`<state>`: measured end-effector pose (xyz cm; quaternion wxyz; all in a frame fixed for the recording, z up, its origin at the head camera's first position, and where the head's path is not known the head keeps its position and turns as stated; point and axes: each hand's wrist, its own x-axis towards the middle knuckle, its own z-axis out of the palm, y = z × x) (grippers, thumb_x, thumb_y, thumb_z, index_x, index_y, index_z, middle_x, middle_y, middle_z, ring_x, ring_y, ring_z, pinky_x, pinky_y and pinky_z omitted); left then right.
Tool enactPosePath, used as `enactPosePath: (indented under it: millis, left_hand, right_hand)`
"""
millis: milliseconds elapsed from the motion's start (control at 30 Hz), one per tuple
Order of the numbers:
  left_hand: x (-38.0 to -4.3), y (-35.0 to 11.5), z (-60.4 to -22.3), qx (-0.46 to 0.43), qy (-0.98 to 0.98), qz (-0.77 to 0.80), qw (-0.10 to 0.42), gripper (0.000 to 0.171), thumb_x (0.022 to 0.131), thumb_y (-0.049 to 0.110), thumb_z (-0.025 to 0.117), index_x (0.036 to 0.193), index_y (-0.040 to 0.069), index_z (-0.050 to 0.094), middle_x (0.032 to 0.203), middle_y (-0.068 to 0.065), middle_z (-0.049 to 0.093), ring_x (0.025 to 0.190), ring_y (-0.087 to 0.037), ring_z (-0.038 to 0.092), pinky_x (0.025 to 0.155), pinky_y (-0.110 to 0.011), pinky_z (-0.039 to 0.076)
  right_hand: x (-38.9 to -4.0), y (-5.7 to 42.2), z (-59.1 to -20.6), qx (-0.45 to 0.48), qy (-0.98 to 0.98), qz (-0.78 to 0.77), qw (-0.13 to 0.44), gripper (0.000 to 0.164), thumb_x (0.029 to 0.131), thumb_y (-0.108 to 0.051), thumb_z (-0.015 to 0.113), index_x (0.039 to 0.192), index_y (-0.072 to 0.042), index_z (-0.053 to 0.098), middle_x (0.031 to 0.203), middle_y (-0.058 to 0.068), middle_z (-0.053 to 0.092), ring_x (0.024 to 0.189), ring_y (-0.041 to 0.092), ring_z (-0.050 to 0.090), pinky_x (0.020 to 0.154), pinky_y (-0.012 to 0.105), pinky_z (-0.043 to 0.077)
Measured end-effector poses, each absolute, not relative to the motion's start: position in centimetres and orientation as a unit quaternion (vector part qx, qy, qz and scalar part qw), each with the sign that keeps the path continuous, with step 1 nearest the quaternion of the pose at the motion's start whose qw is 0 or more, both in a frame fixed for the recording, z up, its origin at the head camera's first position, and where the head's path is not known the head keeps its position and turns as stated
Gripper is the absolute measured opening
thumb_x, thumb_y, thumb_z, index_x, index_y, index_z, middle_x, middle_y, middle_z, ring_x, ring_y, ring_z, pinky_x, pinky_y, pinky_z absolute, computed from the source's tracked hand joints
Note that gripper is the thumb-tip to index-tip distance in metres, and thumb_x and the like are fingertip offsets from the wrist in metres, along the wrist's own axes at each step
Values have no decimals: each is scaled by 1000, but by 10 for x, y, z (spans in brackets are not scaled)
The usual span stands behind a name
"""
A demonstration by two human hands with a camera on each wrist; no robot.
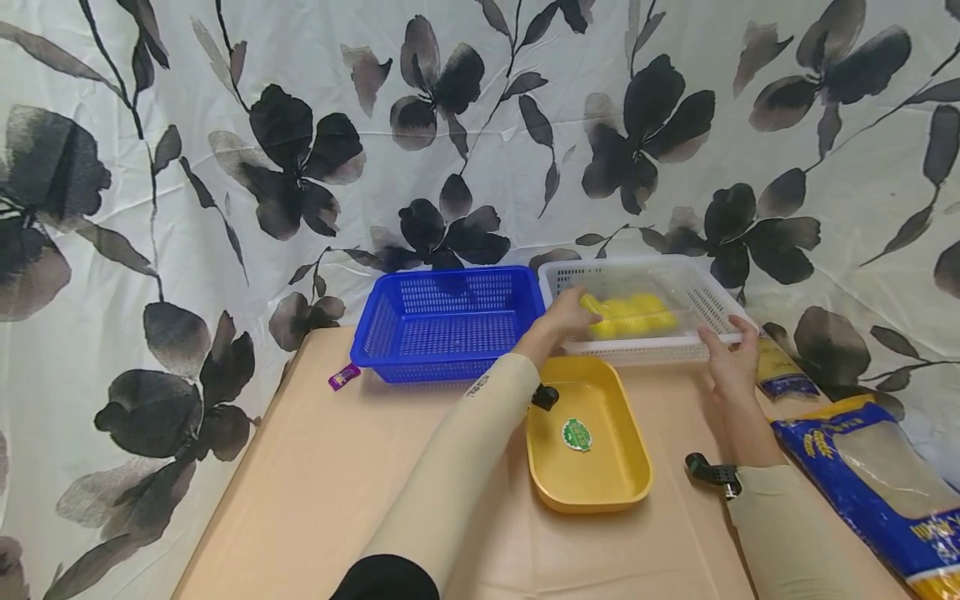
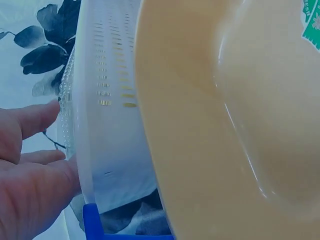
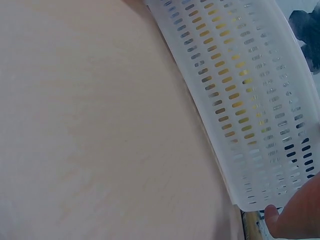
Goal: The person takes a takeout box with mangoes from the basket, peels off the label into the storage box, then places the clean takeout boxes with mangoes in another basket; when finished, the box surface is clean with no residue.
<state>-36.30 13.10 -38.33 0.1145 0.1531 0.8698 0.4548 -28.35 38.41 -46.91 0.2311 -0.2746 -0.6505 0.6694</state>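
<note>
A white slotted basket (image 1: pixel 705 287) stands at the back right of the table. Inside it lies a clear plastic box (image 1: pixel 675 279) with yellow pieces (image 1: pixel 637 317) showing through. My left hand (image 1: pixel 573 317) holds the box's left end; in the left wrist view its thumb meets the beaded clear rim (image 2: pixel 67 95), with the other fingertips hidden behind the basket wall. At the basket's front right corner, my right hand (image 1: pixel 731 358) grips the rim, thumb (image 3: pixel 271 220) in front.
Left of the white basket is a blue basket (image 1: pixel 450 373), beside a small purple packet (image 1: pixel 344 377). A yellow tray (image 1: pixel 588 479) with a green sticker stands nearer. Blue-and-yellow bags (image 1: pixel 855 475) lie along the right edge.
</note>
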Motion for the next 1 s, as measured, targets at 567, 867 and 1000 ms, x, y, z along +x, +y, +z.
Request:
enactPosePath:
  millis: [567,867,1000]
  left_hand:
    - [-348,17,-376,263,813,519,30,50,106,31,60,154,19,52,166,-2,42,154,-25,38,125,-44,36]
    - [-322,-89,-384,213,857,459,-100,63,103,36,65,160,20,43,173,-6,26,161,-29,21,129,-58,19]
    - [-317,-120,-384,192,879,407,-155,71,102,38,64,164,18,35,175,-9,17,162,-34,14,130,-60,9]
  right_hand:
    - [-289,387,-471,-263,-650,674,231,65,98,-34,72,155,-37,39,162,0,35,140,14,37,110,27,34]
    - [-290,399,-464,-281,-635,683,228,67,97,-32,74,154,-38,40,162,-5,36,141,12,36,116,27,30]
    - [-289,402,-459,-289,-624,689,230,68,98,-26,72,156,-35,37,160,-6,36,140,11,38,117,27,31]
